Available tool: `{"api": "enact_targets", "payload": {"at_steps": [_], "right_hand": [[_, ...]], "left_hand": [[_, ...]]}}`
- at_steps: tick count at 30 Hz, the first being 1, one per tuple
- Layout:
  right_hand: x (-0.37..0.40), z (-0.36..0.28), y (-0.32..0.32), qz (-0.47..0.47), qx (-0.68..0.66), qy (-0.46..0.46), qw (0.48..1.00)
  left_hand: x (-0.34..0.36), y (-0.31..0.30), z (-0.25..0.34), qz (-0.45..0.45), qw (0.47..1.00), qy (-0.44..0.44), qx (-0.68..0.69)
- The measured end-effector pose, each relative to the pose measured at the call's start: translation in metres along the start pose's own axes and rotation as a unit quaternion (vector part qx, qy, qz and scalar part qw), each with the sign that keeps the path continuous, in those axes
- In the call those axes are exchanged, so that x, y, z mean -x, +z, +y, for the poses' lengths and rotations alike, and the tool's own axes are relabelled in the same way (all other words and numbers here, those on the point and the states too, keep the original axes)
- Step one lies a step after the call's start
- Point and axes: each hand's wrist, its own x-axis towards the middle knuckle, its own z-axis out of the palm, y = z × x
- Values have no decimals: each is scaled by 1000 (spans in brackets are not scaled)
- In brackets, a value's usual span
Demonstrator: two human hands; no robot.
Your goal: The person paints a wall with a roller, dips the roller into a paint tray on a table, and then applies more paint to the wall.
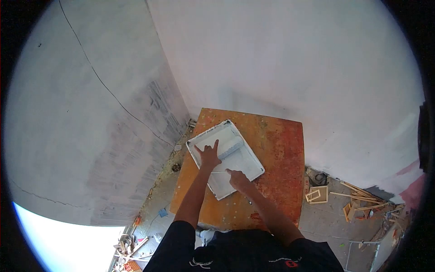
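Two hands in view, apart, both at the paint tray. L hand (208,157): open, fingers spread, palm-down pose over the tray's L part, fingertips twd far side; touching or just above, can't tell. L forearm runs up fr. bottom of view, slight tilt to R. R hand (237,179): curled, closed on R end of thin rod (219,172), nr tray's near R side; exact finger wrap unclear. R forearm comes in diag. fr. lower R, pointing up-L.

Roller (232,150): lies in the tray, just R of L hand, pale, paint-coated. Long axis diag., lower L to upper R, approx. parallel to tray's short sides. Rod-to-roller join not visible.

Tray (248,168): white w/ dark marks at corners, set askew on L-center of table (276,181), long axis upper L to lower R. Table top orange-brown, redder on R, paint-spotted, nr wall corner. Wood strips (362,195) + small wooden frames (317,195) on floor, R side. Blue scrap (163,212) on floor, L of table.
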Motion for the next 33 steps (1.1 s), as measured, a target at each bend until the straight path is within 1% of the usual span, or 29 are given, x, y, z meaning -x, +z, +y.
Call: {"api": "enact_targets", "payload": {"at_steps": [2, 5, 8, 11, 14, 16, 17, 20, 23, 26, 28, 29, 30, 32, 33], "right_hand": [[4, 5, 9, 23, 0, -28, 999], [28, -16, 3, 23, 14, 28, 999], [48, -16, 13, 2, -12, 67, 998], [82, 14, 41, 73, 55, -38, 995], [122, -3, 10, -17, 106, 6, 994], [134, 10, 18, 11, 130, -10, 991], [138, 18, 23, 28, 143, -19, 989], [145, 39, 41, 152, 187, -93, 966], [150, 16, 11, 106, 158, -62, 980], [119, 32, 21, -21, 41, 39, 998], [98, 8, -2, -74, 40, 61, 995], [75, 28, 18, -11, 16, 11, 1000], [52, 45, 37, 51, -9, -39, 998], [29, 34, 22, 38, 7, -42, 998], [19, 29, 17, 32, 15, -44, 998]], "left_hand": [[2, 2, 2, 4, 1000, 3, -1], [14, -7, 9, 14, 1000, 4, 11], [33, -15, 16, 12, 999, -1, 39], [59, -18, 26, 4, 999, 13, 47], [82, -13, 40, 8, 998, 35, 57], [92, -7, 50, 13, 997, 55, 55], [95, 1, 52, 32, 995, 72, 56], [104, -2, 60, -28, 995, 43, 81], [117, -7, 48, 115, 975, -7, 189], [128, 13, 18, 158, 936, -146, 279], [144, 20, 1, 183, 901, -186, 345], [151, 23, -3, 198, 881, -205, 377], [156, 27, -4, 187, 881, -221, 374], [163, 36, -6, 168, 880, -250, 366], [167, 42, -7, 176, 879, -242, 372]]}}
